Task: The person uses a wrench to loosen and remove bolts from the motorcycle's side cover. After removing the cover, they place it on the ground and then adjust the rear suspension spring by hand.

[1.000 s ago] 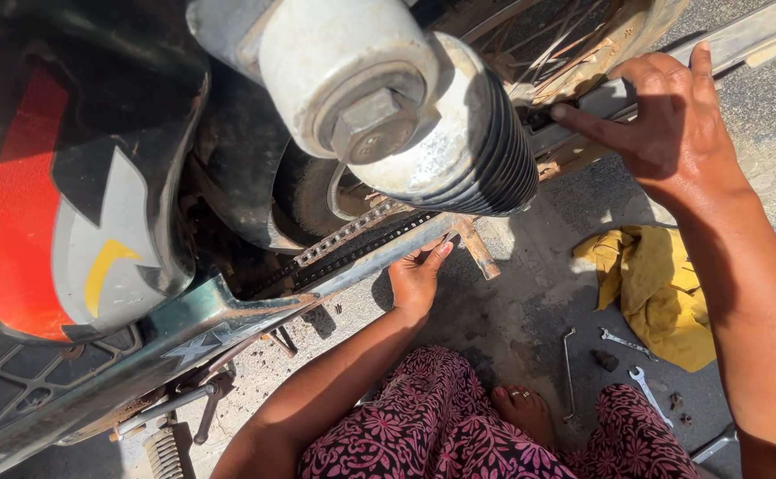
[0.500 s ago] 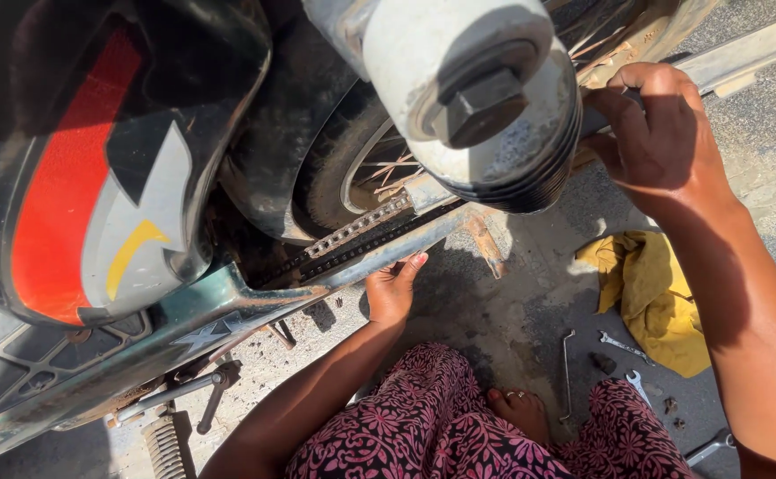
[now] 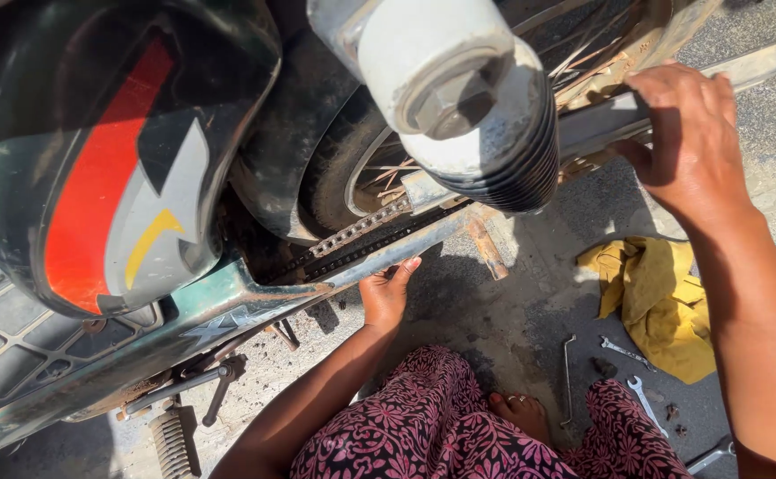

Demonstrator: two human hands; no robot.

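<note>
I look down at the rear of a motorcycle. My left hand (image 3: 386, 293) reaches under the bike, palm and fingers against the underside of the grey swingarm bar (image 3: 405, 248) beside the drive chain (image 3: 357, 229). My right hand (image 3: 685, 133) is curled over a long grey metal bar (image 3: 752, 64) near the rear wheel (image 3: 352, 177). A big white shock absorber with a black ribbed boot (image 3: 485, 133) sits close to the camera between my hands. The dark side panel with a red and yellow stripe (image 3: 113, 195) fills the left.
On the concrete ground lie a yellow cloth (image 3: 663, 302), several spanners (image 3: 627, 355) and a thin bent rod (image 3: 567, 381). A footpeg (image 3: 175, 435) sticks out at lower left. My patterned maroon garment (image 3: 459, 426) and a bare foot (image 3: 521, 412) are at the bottom.
The view has shifted so the shock absorber sits further right. My right hand moved from the wheel side onto the long bar. My left hand stays under the swingarm.
</note>
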